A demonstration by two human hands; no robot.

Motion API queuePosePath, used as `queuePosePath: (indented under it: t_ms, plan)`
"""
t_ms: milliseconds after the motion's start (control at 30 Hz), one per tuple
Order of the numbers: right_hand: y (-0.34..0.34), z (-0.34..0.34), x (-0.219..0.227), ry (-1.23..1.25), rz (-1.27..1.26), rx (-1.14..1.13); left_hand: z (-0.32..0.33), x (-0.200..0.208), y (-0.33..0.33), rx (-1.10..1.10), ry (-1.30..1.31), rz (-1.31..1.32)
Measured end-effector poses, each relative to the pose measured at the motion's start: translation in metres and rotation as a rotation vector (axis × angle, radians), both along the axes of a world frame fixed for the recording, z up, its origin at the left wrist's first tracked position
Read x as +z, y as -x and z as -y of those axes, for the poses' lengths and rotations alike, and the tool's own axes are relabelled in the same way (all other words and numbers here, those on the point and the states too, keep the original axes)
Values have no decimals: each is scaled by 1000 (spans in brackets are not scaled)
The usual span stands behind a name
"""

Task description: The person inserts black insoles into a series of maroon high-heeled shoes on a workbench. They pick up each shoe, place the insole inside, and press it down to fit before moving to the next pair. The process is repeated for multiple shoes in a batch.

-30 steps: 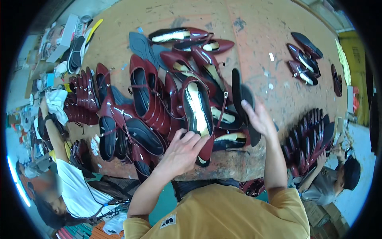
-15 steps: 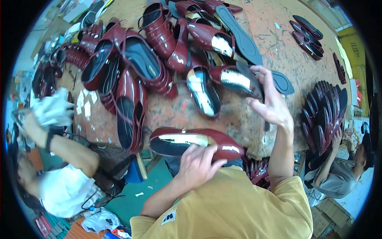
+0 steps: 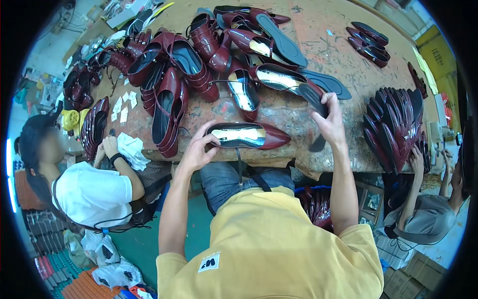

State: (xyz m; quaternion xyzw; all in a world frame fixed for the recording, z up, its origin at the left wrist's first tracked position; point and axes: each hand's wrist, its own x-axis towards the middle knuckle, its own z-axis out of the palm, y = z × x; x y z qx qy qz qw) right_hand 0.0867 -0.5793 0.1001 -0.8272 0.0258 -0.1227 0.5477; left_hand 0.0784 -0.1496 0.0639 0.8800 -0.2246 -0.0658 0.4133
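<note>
A pointed burgundy patent shoe [image 3: 277,137], its inside lined with shiny gold, is held near the table's front edge. My left hand [image 3: 198,150] pinches it at the heel end, thumb and fingers on the rim. A thin strap hangs below it. My right hand [image 3: 329,121] is raised to the right of the toe, with its fingers closed on a dark insole [image 3: 311,96]. Just below that hand a dark piece [image 3: 317,144] shows, too partly seen to name. Another gold-lined shoe [image 3: 244,94] lies beyond on the table.
Several burgundy strapped shoes [image 3: 169,107] are heaped at the far left and middle. Loose grey insoles [image 3: 281,40] lie among them. A stack of shoes [image 3: 393,127] stands at the right. Co-workers sit on both sides; the left one's hands are beside a white cloth [image 3: 132,151].
My left hand has shifted from the shoe's side to its heel, and the shoe lies farther from me. My right hand still holds the insole. The left co-worker's hands and white cloth have lowered.
</note>
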Motion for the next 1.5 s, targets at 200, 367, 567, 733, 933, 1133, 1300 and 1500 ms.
queuePosePath:
  t_ms: [200, 367, 567, 733, 933, 1133, 1300, 1500]
  plan:
    - [15, 4, 7, -149, -115, 395, 50, -3, 16, -59, -71, 85]
    - [8, -32, 3, 323, -117, 648, 60, 13, 28, 82, 92, -22]
    - [-4, -101, -31, 551, 12, 752, 63, 22, 24, 199, -2, -144]
    - [-9, -117, -38, 534, 53, 799, 61, 20, 18, 225, -3, -229]
    - [-8, -125, -34, 718, 88, 829, 62, 24, 19, 163, -40, -143]
    - [-3, -133, -42, 920, 140, 832, 72, 34, 26, -190, -618, 217]
    - [8, -96, -14, 1025, 79, 540, 66, 18, 25, -292, -813, 264]
    - [11, -94, -14, 1129, -95, 481, 90, 17, 5, -448, -618, 366]
